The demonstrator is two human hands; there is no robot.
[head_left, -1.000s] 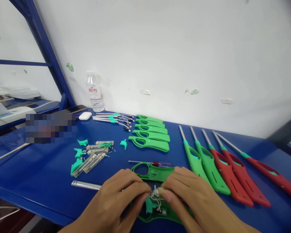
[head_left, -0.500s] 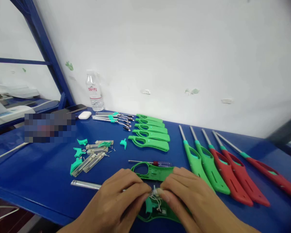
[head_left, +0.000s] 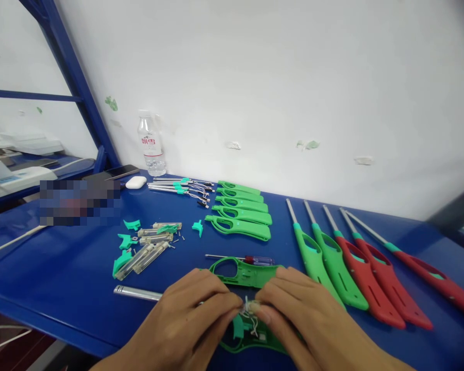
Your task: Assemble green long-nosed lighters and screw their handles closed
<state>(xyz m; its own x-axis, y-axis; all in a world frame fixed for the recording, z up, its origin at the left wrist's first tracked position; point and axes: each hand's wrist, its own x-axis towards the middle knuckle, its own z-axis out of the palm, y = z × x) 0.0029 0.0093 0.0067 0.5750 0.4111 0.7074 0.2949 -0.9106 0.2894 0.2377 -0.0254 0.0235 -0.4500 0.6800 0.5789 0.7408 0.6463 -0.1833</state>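
Observation:
My left hand (head_left: 201, 314) is closed in a pinch near a small pale fitting; what its fingertips grip is hidden. Facing it, my right hand (head_left: 297, 314) pinches the end of a clear fuel tank (head_left: 252, 307). Both hands are over a green lighter casing half (head_left: 235, 348), which holds a teal trigger (head_left: 237, 326) and white wires (head_left: 254, 324). A silver lighter tube (head_left: 137, 293) sticks out to the left from beneath my left hand. Just beyond my fingers lies another green casing half (head_left: 255, 276), inner side up, with a screwdriver (head_left: 255, 260) behind it.
Clear fuel tanks (head_left: 150, 257) and teal triggers (head_left: 127, 241) lie at left. Wired metal tubes (head_left: 170, 187) and stacked green casings (head_left: 239, 229) are at the back. Whole green lighters (head_left: 340, 273) and red lighters (head_left: 375, 288) lie at right. A water bottle (head_left: 152, 149) stands by the wall.
The view has shifted very slightly. Both hands keep the same pinching pose over the casing half, with no clear movement of the parts.

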